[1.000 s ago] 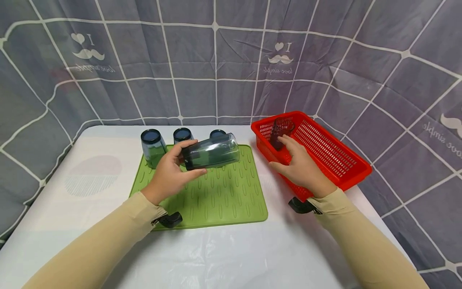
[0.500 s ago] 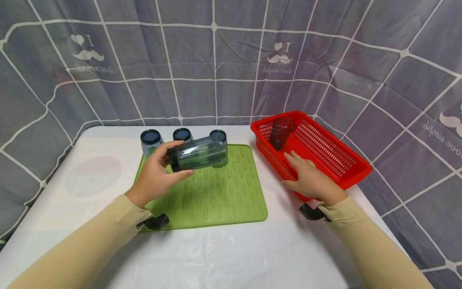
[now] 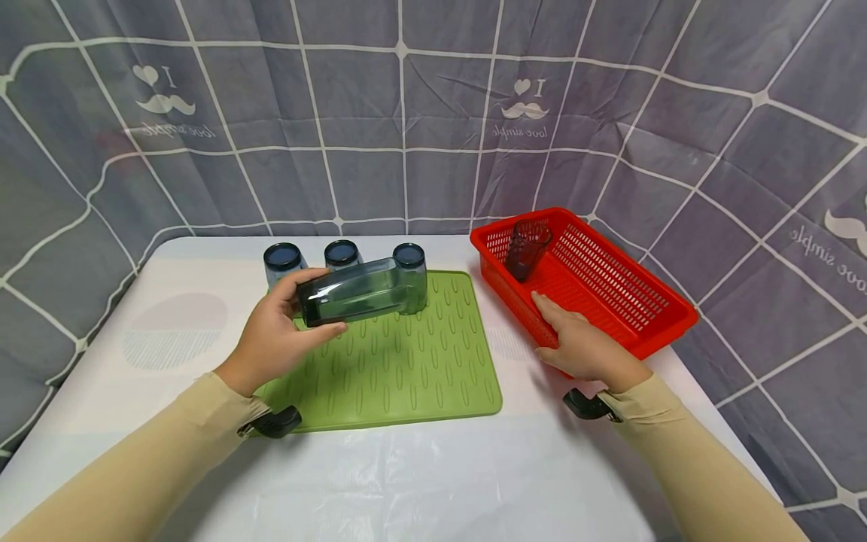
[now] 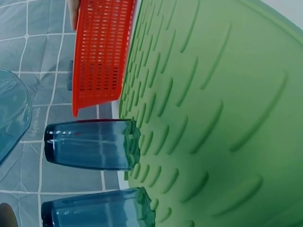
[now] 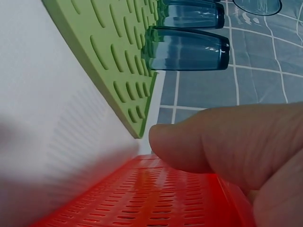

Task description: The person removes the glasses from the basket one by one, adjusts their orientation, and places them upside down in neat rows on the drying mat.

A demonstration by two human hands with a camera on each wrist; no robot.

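Observation:
My left hand (image 3: 271,331) grips a tinted clear drinking glass (image 3: 352,292) near its dark base. The glass lies nearly level over the green mat (image 3: 433,369), its mouth end pointing right. Behind it, three similar glasses stand upside down along the mat's back: a left one (image 3: 281,260), a middle one (image 3: 342,252) partly hidden, and a right one (image 3: 409,280). My right hand (image 3: 585,346) rests at the near side of the red basket (image 3: 609,282), fingers fairly straight over the rim. In the right wrist view its thumb (image 5: 189,146) extends above the basket wall.
One dark glass (image 3: 524,252) leans inside the basket's far left end. A white cloth (image 3: 420,482) covers the table under mat and basket. A grey checked curtain (image 3: 447,113) hangs behind and to the right.
My left hand has drawn the glass left and slightly toward me, uncovering the right upside-down glass. My right hand has moved back from near the glass in the basket to the basket's near side.

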